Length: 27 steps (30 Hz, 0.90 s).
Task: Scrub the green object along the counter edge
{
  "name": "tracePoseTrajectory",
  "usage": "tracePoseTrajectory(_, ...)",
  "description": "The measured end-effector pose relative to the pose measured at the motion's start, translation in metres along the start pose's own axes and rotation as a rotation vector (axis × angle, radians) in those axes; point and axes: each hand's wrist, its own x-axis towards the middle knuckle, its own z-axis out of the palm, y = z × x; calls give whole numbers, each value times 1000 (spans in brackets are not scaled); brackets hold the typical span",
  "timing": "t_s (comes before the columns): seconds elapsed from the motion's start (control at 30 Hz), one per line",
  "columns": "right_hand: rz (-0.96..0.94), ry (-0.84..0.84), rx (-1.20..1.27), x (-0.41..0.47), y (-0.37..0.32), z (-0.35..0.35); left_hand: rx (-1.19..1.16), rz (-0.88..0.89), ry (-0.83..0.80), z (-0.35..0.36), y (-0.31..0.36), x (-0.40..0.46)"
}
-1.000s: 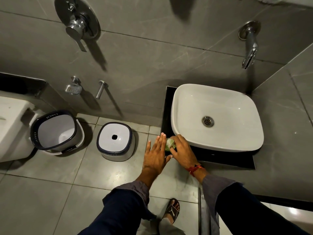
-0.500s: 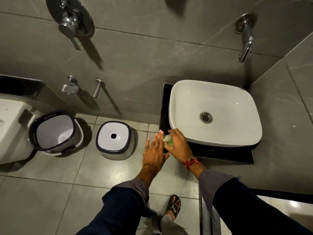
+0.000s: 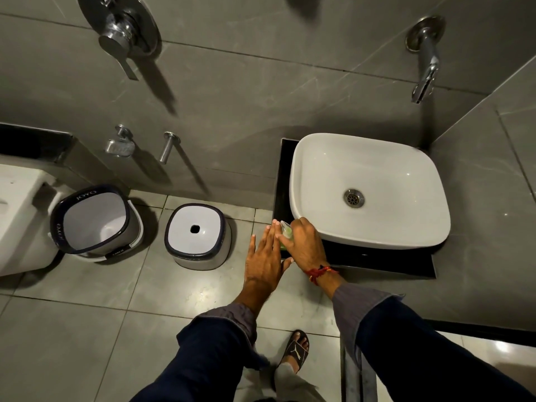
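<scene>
While your right hand (image 3: 304,245) pinches the small green bottle (image 3: 285,232) at the counter's (image 3: 377,261) front left corner, your left hand (image 3: 265,256) waits beside it, fingers straight and together. Nothing looks dispensed yet, I'd judge; the basin (image 3: 406,227) sits unused.

Open floor (image 3: 87,329) across the lower left of the frame, wide enough for a hand to pass. Blocked at left centre by a bucket (image 3: 95,220) and, just right of it, an upturned stool (image 3: 198,237), with a narrow gap between them. Hemmed in at right centre by the basin (image 3: 371,190) filling most of the black bench (image 3: 377,261); only a thin strip free along the near edge. Tap spout (image 3: 425,79) overhanging at upper right; mixer lever (image 3: 124,42) jutting from the wall at upper left. Both hands crowded at the bench's left corner.
</scene>
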Motion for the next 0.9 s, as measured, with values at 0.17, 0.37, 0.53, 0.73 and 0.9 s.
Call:
tracePoseTrajectory(0.17, -56, -17, 79, -3, 9, -5, 6, 13, 14, -1, 4, 0)
tracePoseTrajectory(0.37, 10, -3, 43, -2, -4, -4, -22, -21, 24, -2, 0, 1)
tracePoseTrajectory(0.53, 130, 56, 207, -22, -7, 5, 1, -10, 22, 3, 4, -3)
tracePoseTrajectory(0.73, -286, 259, -177, -24, 7, -8, 17, 2, 13, -3, 8, 2)
tracePoseTrajectory(0.9, -495, -37, -371, 8, 14, -23, -18, -19, 13, 0, 5, -2)
